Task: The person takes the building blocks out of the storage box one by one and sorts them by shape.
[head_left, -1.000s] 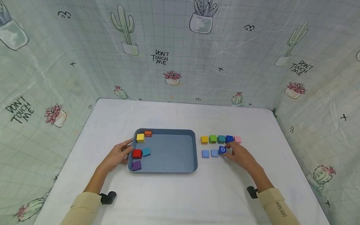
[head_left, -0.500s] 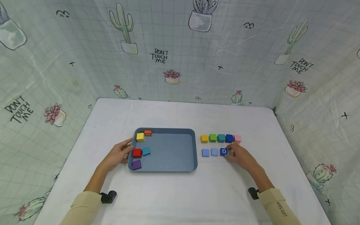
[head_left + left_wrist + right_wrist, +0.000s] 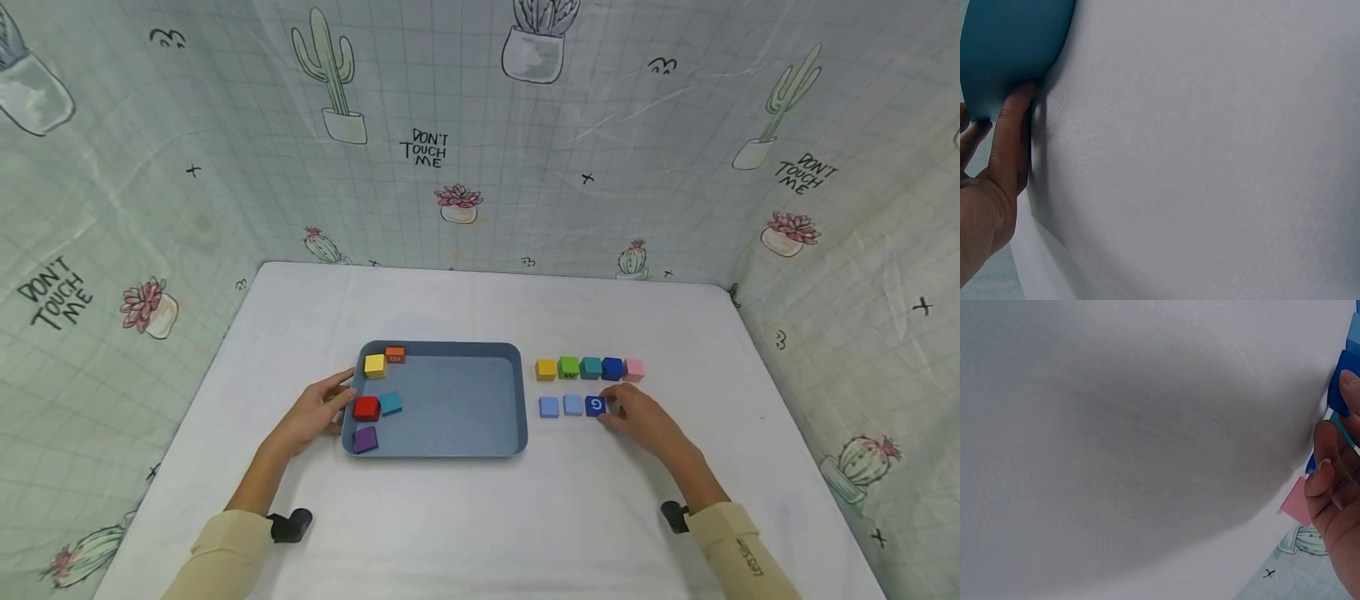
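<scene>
My left hand [image 3: 318, 412] holds the left edge of a blue-grey rectangular tray [image 3: 465, 450], one fingertip over the rim. In the left wrist view, fingers [image 3: 1007, 147] of the left hand touch the tray's outer wall [image 3: 1013, 44]. My right hand [image 3: 643, 419] pinches a dark blue cube [image 3: 595, 407] with a white letter between thumb and finger. That cube stands at the right end of a short row with two light blue cubes [image 3: 549, 407]. In the right wrist view, the thumb lies against the dark blue cube [image 3: 1341, 384].
Behind the short row stand yellow-orange [image 3: 546, 370], green [image 3: 568, 367], teal [image 3: 591, 368], blue [image 3: 612, 369] and pink [image 3: 633, 370] cubes. Inside the tray's left part lie yellow [image 3: 375, 367], orange [image 3: 395, 355], red [image 3: 366, 408], light blue [image 3: 390, 403] and purple [image 3: 365, 439] blocks.
The right hand has brought the dark blue cube slightly down into line with the light blue cubes, and still pinches it. The left hand has stayed at the tray.
</scene>
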Demonstrator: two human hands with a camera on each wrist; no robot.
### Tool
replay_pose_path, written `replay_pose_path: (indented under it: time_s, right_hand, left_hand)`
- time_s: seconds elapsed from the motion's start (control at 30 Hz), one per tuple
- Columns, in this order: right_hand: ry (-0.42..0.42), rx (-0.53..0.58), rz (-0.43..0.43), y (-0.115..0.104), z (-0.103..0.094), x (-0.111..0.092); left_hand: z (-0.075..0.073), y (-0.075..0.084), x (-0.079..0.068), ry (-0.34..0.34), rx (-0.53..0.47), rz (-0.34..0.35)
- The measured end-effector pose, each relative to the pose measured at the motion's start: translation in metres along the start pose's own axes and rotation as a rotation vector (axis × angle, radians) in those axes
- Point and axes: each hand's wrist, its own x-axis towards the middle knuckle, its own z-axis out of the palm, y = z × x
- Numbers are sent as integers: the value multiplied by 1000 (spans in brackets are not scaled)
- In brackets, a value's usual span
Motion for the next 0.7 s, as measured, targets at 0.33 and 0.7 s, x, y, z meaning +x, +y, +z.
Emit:
replay_pose_path:
  time_s: [0.33,0.7]
  right_hand:
    - [3,7,18,-2,0,1]
    - [46,16,-16,-8,-6,0]
  left_hand:
    - [-1,0,1,2,-9,-17]
    - [-4,3,1,-8,-4,-10]
